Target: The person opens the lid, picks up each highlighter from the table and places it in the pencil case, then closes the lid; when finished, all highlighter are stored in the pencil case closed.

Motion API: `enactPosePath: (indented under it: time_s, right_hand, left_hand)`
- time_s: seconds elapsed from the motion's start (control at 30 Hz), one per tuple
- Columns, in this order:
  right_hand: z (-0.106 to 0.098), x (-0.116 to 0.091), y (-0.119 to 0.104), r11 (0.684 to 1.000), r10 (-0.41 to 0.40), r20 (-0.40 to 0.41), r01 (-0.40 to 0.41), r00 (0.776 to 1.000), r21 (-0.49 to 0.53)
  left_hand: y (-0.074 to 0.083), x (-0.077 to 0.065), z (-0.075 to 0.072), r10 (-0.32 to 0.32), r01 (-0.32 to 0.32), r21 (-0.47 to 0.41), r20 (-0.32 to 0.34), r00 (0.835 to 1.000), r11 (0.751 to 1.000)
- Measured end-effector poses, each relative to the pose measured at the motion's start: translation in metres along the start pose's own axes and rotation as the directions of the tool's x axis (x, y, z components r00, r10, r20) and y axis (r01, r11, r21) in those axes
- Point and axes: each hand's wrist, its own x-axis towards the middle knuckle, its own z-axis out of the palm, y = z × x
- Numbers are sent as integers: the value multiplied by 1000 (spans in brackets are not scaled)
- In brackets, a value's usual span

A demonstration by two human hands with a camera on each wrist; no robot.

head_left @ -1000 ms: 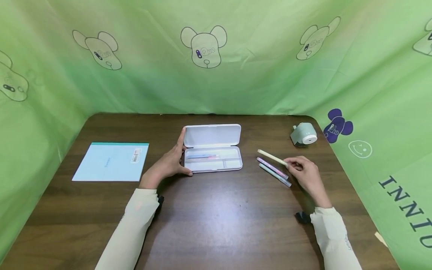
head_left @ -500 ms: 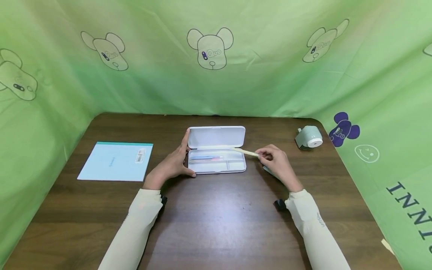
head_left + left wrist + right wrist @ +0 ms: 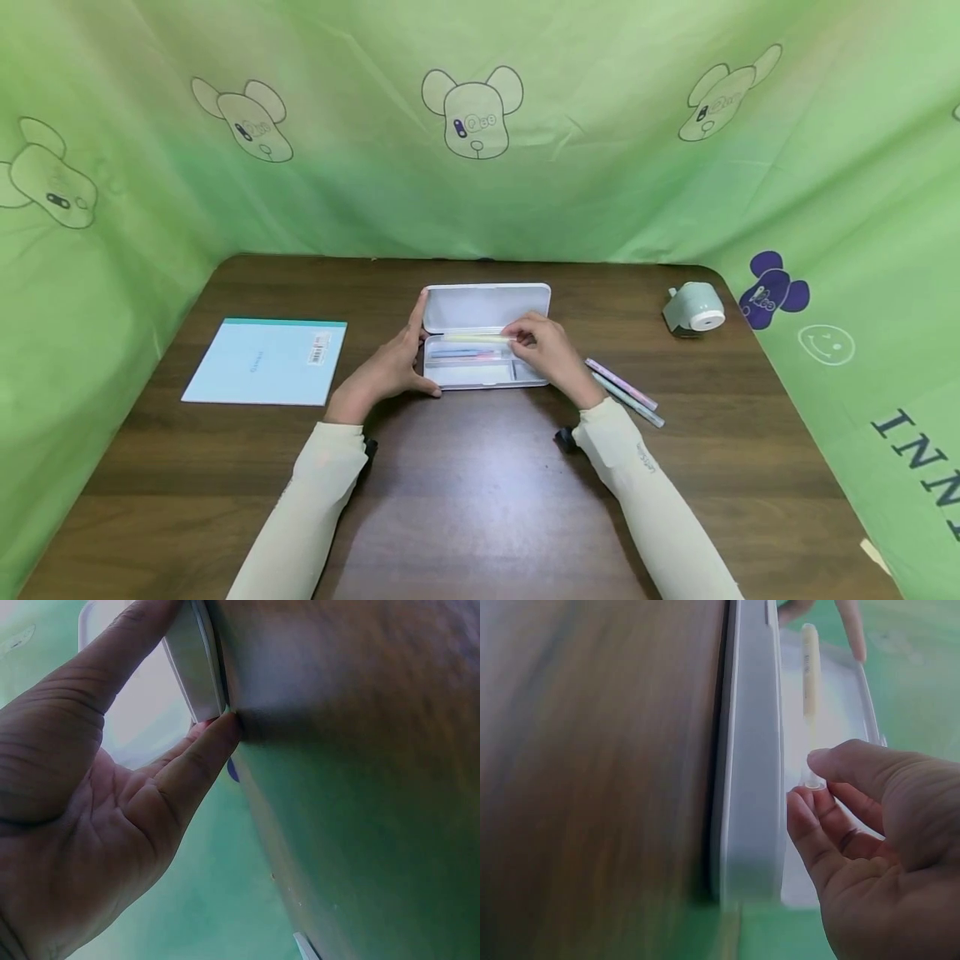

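Observation:
An open white pencil case [image 3: 469,376] lies on the table with its lid [image 3: 487,307] tipped back. My left hand [image 3: 386,369] holds the case's left end, thumb at the front corner and a finger up along the lid's side. Over the rear compartment, my right hand [image 3: 546,348] pinches a pale yellow pen [image 3: 811,671] by one end between thumb and fingers. Blue and pink pens [image 3: 461,354] lie inside the case, in front of the yellow one. On the table right of the case rest a pink-purple pen [image 3: 622,384] and a grey-green pen [image 3: 628,400], side by side.
A light blue notebook [image 3: 266,362] lies flat at the left. At the back right corner stands a pale green pencil sharpener [image 3: 694,308]. Green patterned cloth [image 3: 480,208] hangs behind and beside the wooden table [image 3: 465,500].
My right hand has lifted the yellow pen from beside the other two pens and carried it left, over the pencil case. The left hand has stayed on the case.

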Motion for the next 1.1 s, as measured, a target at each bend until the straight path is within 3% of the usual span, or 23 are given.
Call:
enactPosePath:
  time_s: [0.4,0.57,0.73,0.97,1.1]
  right_hand:
    - [9,7,-10,999,2,63,0,998,-43]
    - [3,0,-9,996,-10,4,10,1000,-84]
    - [-18,-21,1,994,-25,-67,18,997,-111]
    - [-63,-68,29,973,87,-147,-116,985,-201]
    - [-90,-95,39,954,104,-176,-148,979,-262]
  left_hand:
    - [1,2,1,-10,10,4,0,1000,1000]
    - [1,1,1,-4,4,-1,2,1000,1000]
    - [-3,0,2,25,-25,6,-12,1000,1000]
    - [0,0,2,-9,9,-16,9,1000,1000]
    - [-3,1,1,-16,16,-8,6,1000,1000]
